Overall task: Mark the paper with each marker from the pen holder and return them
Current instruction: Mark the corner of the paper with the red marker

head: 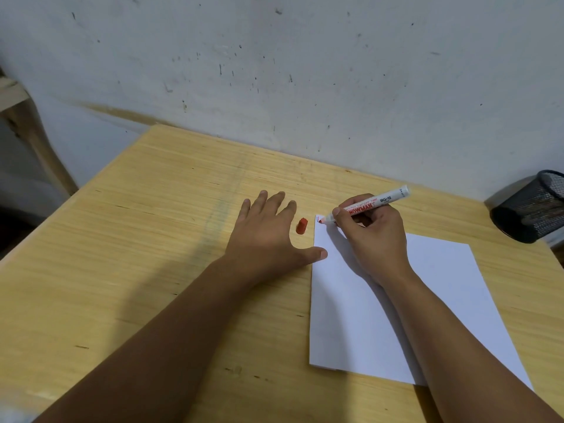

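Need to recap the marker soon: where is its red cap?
The red cap lies on the wooden table, between the left hand and the paper's far-left corner.

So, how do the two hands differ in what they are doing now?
The right hand is closed in a grip on the white marker with red lettering, its red tip at the far left corner of the white paper sheet; the left hand holds nothing. The left hand lies flat and spread on the pale wooden table, thumb on the paper's edge, beside the small red cap. Both are bare.
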